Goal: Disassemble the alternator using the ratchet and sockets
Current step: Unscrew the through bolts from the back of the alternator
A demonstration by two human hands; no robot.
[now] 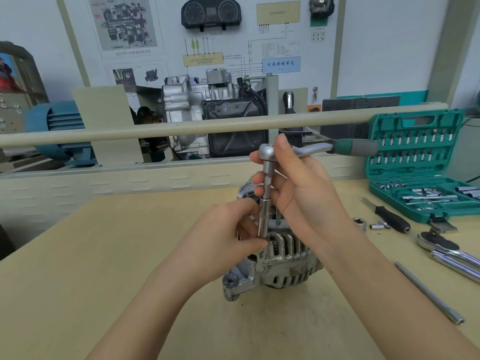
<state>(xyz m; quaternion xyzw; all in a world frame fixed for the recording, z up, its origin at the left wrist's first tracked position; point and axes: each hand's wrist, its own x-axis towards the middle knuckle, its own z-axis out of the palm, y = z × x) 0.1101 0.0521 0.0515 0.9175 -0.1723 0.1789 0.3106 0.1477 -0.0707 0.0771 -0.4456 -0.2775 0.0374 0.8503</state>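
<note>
Alternator [280, 263] and tools on workbench [104, 255]

**A car-mechanics training workshop**

On the far wall hangs a teaching board [197, 40] with wiring diagrams and a car's instrument cluster [211, 13] mounted on it. Below it stands a cutaway gearbox [205, 105] on a frame. The pale wooden bench [91, 255] carries a green socket set case [415, 162] at right, with loose sockets and ratchets beside it.

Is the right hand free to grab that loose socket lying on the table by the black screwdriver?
Probably not: the right hand holds the ratchet upright on the alternator. The path to the socket looks free.
</note>
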